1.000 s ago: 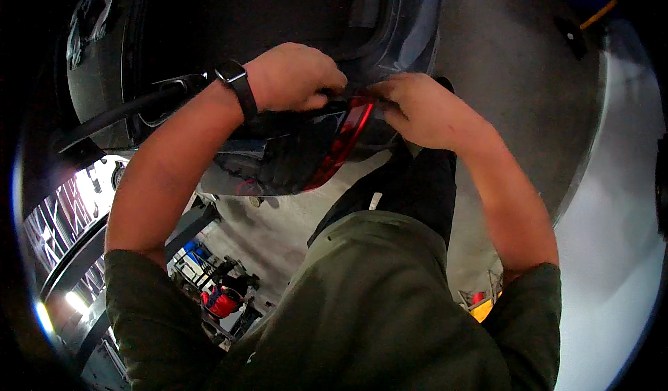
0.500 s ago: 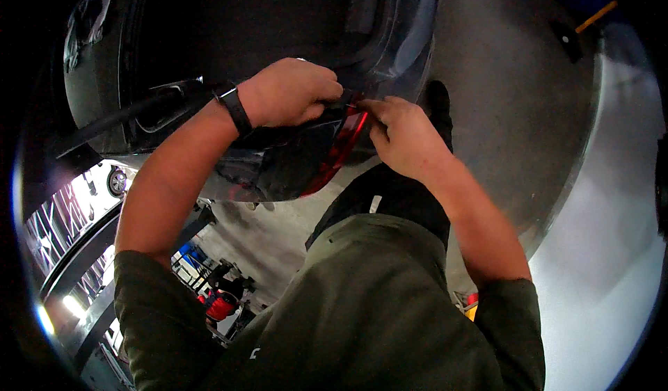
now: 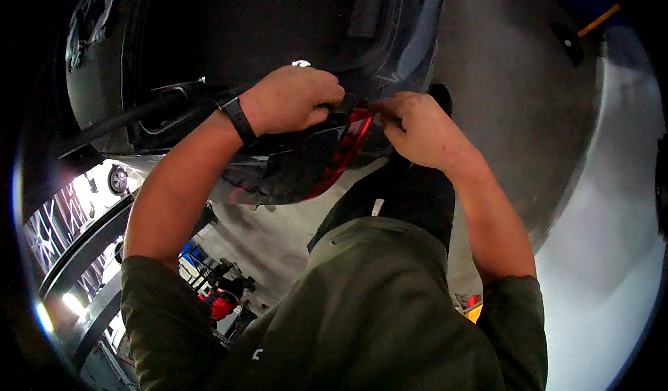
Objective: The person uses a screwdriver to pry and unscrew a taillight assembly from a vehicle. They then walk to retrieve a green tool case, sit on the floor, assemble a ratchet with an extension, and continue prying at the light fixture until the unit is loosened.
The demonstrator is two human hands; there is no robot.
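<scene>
A red tail light [image 3: 342,156] runs along the rear corner of a dark car body [image 3: 417,26]. My left hand [image 3: 296,100], with a dark band at its wrist, is curled at the inner upper end of the light, beside the open trunk. Its fingertips are turned down and hidden, so what they grip cannot be made out. My right hand [image 3: 426,132] is bent inward with fingers drawn together at the light's upper outer end. Whatever lies between its fingertips is too dark to see.
The dark trunk opening [image 3: 257,26] lies beyond my hands, with a black strut [image 3: 132,120] at its left. A light-coloured wall [image 3: 605,252] rises at right. A blue object [image 3: 577,1] stands far right. Red and black equipment [image 3: 221,304] is behind on the left.
My right hand has shifted slightly right, away from the left hand. The left hand has moved slightly nearer, and a small shiny piece beyond it shows more.
</scene>
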